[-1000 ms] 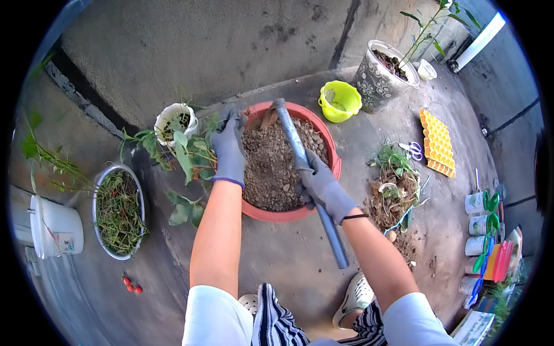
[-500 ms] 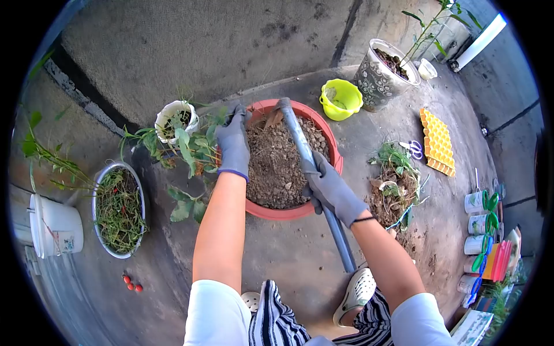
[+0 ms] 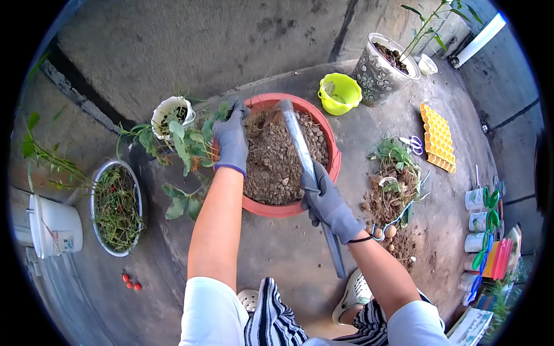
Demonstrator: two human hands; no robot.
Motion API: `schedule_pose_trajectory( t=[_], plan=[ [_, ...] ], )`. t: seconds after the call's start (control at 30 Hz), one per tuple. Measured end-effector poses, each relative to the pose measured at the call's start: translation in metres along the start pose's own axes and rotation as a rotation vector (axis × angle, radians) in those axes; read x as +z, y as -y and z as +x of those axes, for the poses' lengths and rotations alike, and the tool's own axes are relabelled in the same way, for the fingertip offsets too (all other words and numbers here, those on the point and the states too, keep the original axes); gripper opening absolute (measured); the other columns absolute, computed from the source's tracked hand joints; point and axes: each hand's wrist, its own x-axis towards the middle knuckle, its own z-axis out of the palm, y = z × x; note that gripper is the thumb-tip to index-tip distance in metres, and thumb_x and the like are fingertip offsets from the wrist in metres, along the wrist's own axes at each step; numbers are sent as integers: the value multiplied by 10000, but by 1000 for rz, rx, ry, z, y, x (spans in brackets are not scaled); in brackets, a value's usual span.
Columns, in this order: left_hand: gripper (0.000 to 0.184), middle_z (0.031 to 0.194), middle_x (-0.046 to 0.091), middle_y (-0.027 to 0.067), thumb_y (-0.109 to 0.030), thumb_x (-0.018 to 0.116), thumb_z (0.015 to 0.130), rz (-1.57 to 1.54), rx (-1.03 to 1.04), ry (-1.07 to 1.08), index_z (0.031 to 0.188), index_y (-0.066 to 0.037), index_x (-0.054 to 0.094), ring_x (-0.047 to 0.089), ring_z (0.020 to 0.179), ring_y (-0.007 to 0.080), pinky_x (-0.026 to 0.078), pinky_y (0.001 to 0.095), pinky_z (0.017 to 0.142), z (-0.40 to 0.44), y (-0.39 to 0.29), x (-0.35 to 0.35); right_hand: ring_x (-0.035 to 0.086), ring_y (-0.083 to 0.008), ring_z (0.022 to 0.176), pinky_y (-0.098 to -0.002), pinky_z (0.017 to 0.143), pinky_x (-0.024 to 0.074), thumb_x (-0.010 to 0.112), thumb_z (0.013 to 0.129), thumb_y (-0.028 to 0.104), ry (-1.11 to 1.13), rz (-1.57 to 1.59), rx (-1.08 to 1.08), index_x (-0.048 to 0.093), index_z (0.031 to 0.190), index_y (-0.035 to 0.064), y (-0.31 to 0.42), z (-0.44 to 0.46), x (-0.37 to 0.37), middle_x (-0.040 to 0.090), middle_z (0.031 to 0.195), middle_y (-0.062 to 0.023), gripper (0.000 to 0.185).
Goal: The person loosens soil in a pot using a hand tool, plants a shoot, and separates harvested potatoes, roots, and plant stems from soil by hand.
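"Hoe (image 3: pixel 299 138), one, metal handle, brown blade. Location: slanting over the red pot (image 3: pixel 335 153), blade at the soil (image 3: pixel 274 170), towards the far rim."

"Holder?"

"Right hand (image 3: pixel 330 205), gloved, nearer the handle's middle. Grip closed around it. Left hand (image 3: pixel 231 141), gloved: at the pot's left rim, beside the leafy plant (image 3: pixel 186 145), fingers curled; whether they pinch rim or stems, I cannot tell."

"Bearing from the right grip?"

"Blade end ahead and to the left; butt end back, close to the right shoe (image 3: pixel 353 294)."

"Nearer hand?"

"Right, touching the handle. Left stands apart from it, though near the blade end."

"Pointing?"

"Long axis: one straight diagonal, near right to far left. Head away from the wearer, blade turned leftward, butt towards the feet."
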Motion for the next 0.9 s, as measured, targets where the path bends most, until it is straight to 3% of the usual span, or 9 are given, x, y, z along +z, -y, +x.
schedule_pose_trajectory(
  t=[0.07, 0.13, 0.2, 0.4, 0.47, 0.6, 0.7, 0.77, 0.9],
  plan=[
    [190, 910, 687, 79, -26, 685, 835, -28, 33, 14, 1017, 19, 653, 651, 700, 150, 502, 264, 627, 0, -7, 3, 470, -93, 410, -239, 347, 394, 442, 980, 405, 6, 2, 12, 303, 1409, 171, 6, -4, -1, 515, 657, -23, 509],
    [194, 906, 685, 83, -15, 684, 829, 78, -62, -68, 1015, 27, 645, 651, 697, 156, 509, 271, 633, -2, -11, 5, 473, -92, 416, -237, 350, 397, 441, 981, 400, 18, -1, 24, 296, 1420, 173, 7, -9, 0, 509, 660, -21, 515],
    [197, 902, 685, 83, -11, 683, 828, 27, -57, -61, 1016, 30, 642, 653, 699, 158, 511, 270, 637, -5, -14, 8, 499, -133, 430, -288, 389, 428, 442, 971, 418, -18, -116, -21, 198, 1489, 193, 4, -15, 3, 519, 625, -38, 615],
    [178, 898, 687, 83, -8, 683, 828, 12, -20, -23, 998, 31, 652, 650, 701, 151, 509, 257, 647, 7, 4, 0, 535, -158, 444, -313, 414, 453, 439, 972, 425, -111, -253, 46, 253, 1476, 183, 8, 2, 15, 580, 642, -64, 589],
    [172, 899, 687, 82, -12, 684, 829, 41, -10, -30, 994, 29, 659, 648, 697, 146, 508, 254, 646, 5, 1, 2, 490, -119, 417, -276, 375, 424, 447, 980, 363, -82, -159, 35, 249, 1474, 154, 7, 2, 16, 525, 625, -36, 572],
    [195, 857, 694, 64, -31, 681, 829, 66, 49, -2, 1019, 15, 675, 653, 716, 139, 506, 247, 650, -8, 3, -7, 486, -115, 411, -261, 356, 416, 443, 982, 369, -85, -43, -22, 291, 1445, 168, -2, 8, 15, 542, 651, -35, 527],
    [183, 846, 701, 67, -28, 671, 828, 147, 120, 33, 1005, 19, 676, 659, 750, 152, 510, 252, 681, 2, 13, -17, 483, -114, 406, -254, 343, 408, 442, 982, 370, -62, -20, 39, 304, 1430, 179, 7, 3, 10, 545, 658, -37, 506],
    [188, 881, 711, 84, -47, 676, 814, 637, 401, 29, 991, 18, 675, 667, 806, 167, 515, 281, 735, 17, 25, -27, 481, -114, 404, -255, 342, 407, 442, 981, 377, -26, 11, 28, 297, 1433, 182, -2, 0, 1, 543, 658, -39, 514],
    [191, 936, 712, 93, -72, 673, 804, 510, 621, 183, 988, -22, 682, 672, 857, 210, 514, 323, 778, 39, 48, -21, 486, -108, 429, -262, 362, 420, 447, 977, 413, -13, -11, -15, 259, 1458, 189, -16, -9, 1, 529, 652, -38, 563]
  ],
)
